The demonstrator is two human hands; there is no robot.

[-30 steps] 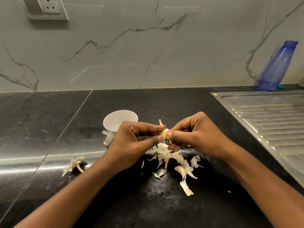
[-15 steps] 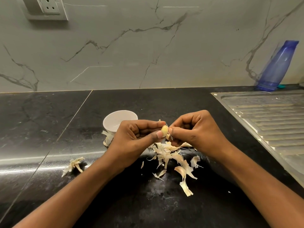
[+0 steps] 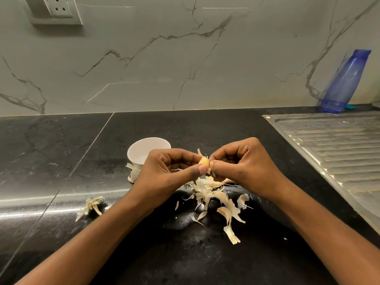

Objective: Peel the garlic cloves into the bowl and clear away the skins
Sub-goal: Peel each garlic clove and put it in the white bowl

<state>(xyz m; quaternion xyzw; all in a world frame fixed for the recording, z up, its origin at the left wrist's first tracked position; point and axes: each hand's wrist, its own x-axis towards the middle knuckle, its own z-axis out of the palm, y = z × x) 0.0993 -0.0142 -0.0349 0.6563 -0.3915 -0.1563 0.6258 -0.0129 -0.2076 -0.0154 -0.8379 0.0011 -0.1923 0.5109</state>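
A pale yellow garlic clove point(image 3: 203, 161) is pinched between the thumb and fingers of my left hand point(image 3: 164, 171) above the black counter. My right hand point(image 3: 242, 167) meets it from the right, its thumb and forefinger pinching a strip of skin at the clove's edge. A small white bowl point(image 3: 144, 149) stands just behind my left hand, partly hidden by it; I cannot see what it holds. A pile of dry garlic skins point(image 3: 213, 196) lies on the counter under and in front of both hands.
A separate garlic stem remnant point(image 3: 90, 206) lies to the left on the counter. More garlic skin point(image 3: 133, 171) sits at the bowl's base. A steel sink drainboard point(image 3: 333, 153) fills the right side. A blue bottle point(image 3: 345, 83) leans against the marbled wall.
Both hands have risen slightly with the clove and turned it. More of the clove's yellow flesh shows between the fingertips than a second ago.
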